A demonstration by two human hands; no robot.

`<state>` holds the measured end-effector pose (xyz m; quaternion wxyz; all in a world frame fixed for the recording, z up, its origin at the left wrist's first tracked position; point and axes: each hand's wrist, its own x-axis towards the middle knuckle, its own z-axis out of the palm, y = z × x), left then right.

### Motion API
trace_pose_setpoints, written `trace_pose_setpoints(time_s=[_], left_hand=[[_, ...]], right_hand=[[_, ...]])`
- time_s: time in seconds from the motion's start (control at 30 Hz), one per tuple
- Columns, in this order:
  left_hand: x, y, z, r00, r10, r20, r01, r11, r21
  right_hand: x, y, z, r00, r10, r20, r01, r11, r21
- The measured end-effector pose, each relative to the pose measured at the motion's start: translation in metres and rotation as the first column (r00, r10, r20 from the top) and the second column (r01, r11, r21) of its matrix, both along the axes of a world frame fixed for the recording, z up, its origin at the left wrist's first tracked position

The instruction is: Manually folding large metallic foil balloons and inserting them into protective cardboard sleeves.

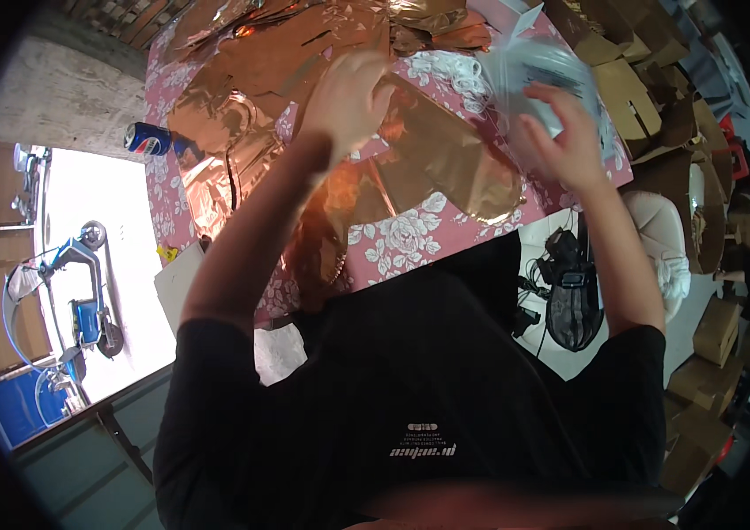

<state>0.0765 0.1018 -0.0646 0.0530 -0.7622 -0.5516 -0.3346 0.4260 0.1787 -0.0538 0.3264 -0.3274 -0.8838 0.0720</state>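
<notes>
Flat pieces of shiny copper-coloured foil [260,66], perhaps uninflated foil balloons, cover much of the table. My left hand [348,99] is over this foil, its fingers smeared by motion. One foil piece with a rounded end [472,172] lies between my two hands, toward the table's near edge. My right hand [569,141] is raised at the right side, thumb and fingers apart, with nothing visible in it. Just beyond it sits a clear plastic bag [538,66] with something dark-printed inside. A heap of white string or ribbon [450,72] lies between the foil and the bag.
The table has a pink flowered cloth [406,238]. A blue can [147,139] stands at its left edge. Cardboard boxes [640,106] crowd the right, beside a white padded chair [658,234]. A black bag with cables [572,305] lies below the near right edge.
</notes>
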Motion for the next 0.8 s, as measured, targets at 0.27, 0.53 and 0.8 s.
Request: trace_pose_setpoints(time_s=[0.27,0.53,0.8], left_hand=[[-0.035,0.183,-0.020,0.882,0.035,-0.470,0.061,0.981,0.186],[-0.095,0.199,-0.039,0.790,0.470,-0.395,-0.591,0.755,-0.284],[-0.106,0.190,0.002,0.817,0.573,0.066,-0.483,0.742,-0.466]], right_hand=[[-0.077,-0.018,0.007,0.988,0.089,-0.127,-0.112,0.975,-0.193],[-0.100,0.020,0.006,0.990,0.056,-0.132,-0.089,0.963,-0.256],[-0.163,0.091,-0.010,0.993,-0.104,0.056,0.108,0.992,-0.071]])
